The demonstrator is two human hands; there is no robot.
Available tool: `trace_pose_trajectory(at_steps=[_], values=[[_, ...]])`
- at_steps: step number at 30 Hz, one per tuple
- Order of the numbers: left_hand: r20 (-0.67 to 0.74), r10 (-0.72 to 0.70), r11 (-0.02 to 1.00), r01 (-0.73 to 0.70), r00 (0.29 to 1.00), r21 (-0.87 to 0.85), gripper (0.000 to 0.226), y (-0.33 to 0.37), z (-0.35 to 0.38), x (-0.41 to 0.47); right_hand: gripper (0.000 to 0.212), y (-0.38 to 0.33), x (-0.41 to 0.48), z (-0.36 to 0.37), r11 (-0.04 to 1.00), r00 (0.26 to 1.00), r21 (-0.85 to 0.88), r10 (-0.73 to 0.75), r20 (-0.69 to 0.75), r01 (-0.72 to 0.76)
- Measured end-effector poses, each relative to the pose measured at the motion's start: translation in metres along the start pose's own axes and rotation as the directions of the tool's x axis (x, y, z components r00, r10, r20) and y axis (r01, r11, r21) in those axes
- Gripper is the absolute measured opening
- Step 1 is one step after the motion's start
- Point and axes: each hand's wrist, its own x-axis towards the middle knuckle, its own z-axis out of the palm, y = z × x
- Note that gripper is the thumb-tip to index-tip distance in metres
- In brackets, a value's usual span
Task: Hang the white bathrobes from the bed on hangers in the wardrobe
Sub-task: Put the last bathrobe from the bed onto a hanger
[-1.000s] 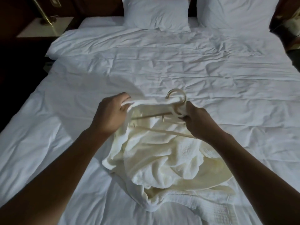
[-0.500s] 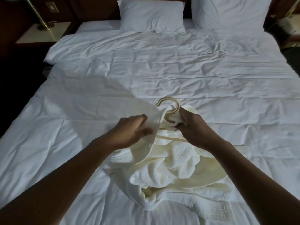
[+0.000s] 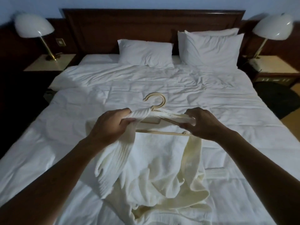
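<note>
Bed (image 3: 78, 130), centre to foot: bathrobe (image 3: 154, 169) heaped on the duvet, upper part lifted. Hanger (image 3: 157, 101) is over bed centre, hook toward headboard (image 3: 146, 25), arms partly inside robe. L hand (image 3: 110, 125) clenches robe fabric at hanger's left shoulder. R hand (image 3: 203, 124) grasps hanger's right end w/ fabric over it. At bed head: 2 pillows (image 3: 145, 51). Each side of bed: nightstand (image 3: 48, 66) w/ lamp (image 3: 33, 28). Dark item (image 3: 276, 98) right of bed, unidentifiable.

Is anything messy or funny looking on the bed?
Yes. The bathrobe is not hanging neatly: it trails from the hanger into a crumpled heap on the bed. The left hand grips bunched cloth at one end of the hanger, and the right hand holds the other end.
</note>
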Motion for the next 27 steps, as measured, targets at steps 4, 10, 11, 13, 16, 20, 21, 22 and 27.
trace_pose_trajectory(at_steps=[4,10,11,13,16,20,21,22,27], values=[[-0.082,-0.021,1.000,0.021,0.996,-0.011,0.039,0.023,-0.048,0.023,0.039,-0.008,0.007,-0.069,0.997,0.996,-0.004,0.078,0.040,-0.078],[-0.212,-0.029,0.999,0.032,0.977,0.013,0.031,0.085,-0.127,0.069,0.029,-0.011,0.013,-0.177,0.995,0.956,-0.057,0.064,-0.288,-0.084],[-0.255,-0.017,1.000,0.021,0.967,0.015,0.030,0.096,-0.140,0.079,0.028,-0.018,0.012,-0.199,0.997,0.938,-0.027,0.059,-0.342,-0.072],[-0.322,0.005,1.000,-0.002,0.947,0.010,0.039,0.116,-0.166,0.093,0.028,-0.036,0.011,-0.241,1.000,0.897,0.017,0.030,-0.441,-0.025],[-0.394,0.029,1.000,-0.029,0.919,0.005,0.045,0.140,-0.202,0.108,0.029,-0.061,0.006,-0.291,0.991,0.839,0.131,0.042,-0.543,0.036],[-0.470,0.063,0.995,-0.089,0.880,-0.033,0.035,0.171,-0.233,0.118,0.020,-0.088,0.001,-0.338,0.986,0.671,0.124,0.014,-0.741,0.116],[-0.496,0.080,0.993,-0.111,0.864,-0.033,0.033,0.180,-0.240,0.120,0.022,-0.095,0.000,-0.347,0.987,0.619,0.104,0.004,-0.786,0.126],[-0.520,0.090,0.992,-0.120,0.849,-0.024,0.031,0.189,-0.246,0.123,0.023,-0.102,0.001,-0.354,0.987,0.570,0.081,-0.011,-0.822,0.136],[-0.594,0.107,0.993,-0.110,0.797,0.032,0.028,0.226,-0.284,0.137,0.016,-0.141,0.019,-0.360,0.974,0.538,-0.074,-0.182,-0.823,0.215]])
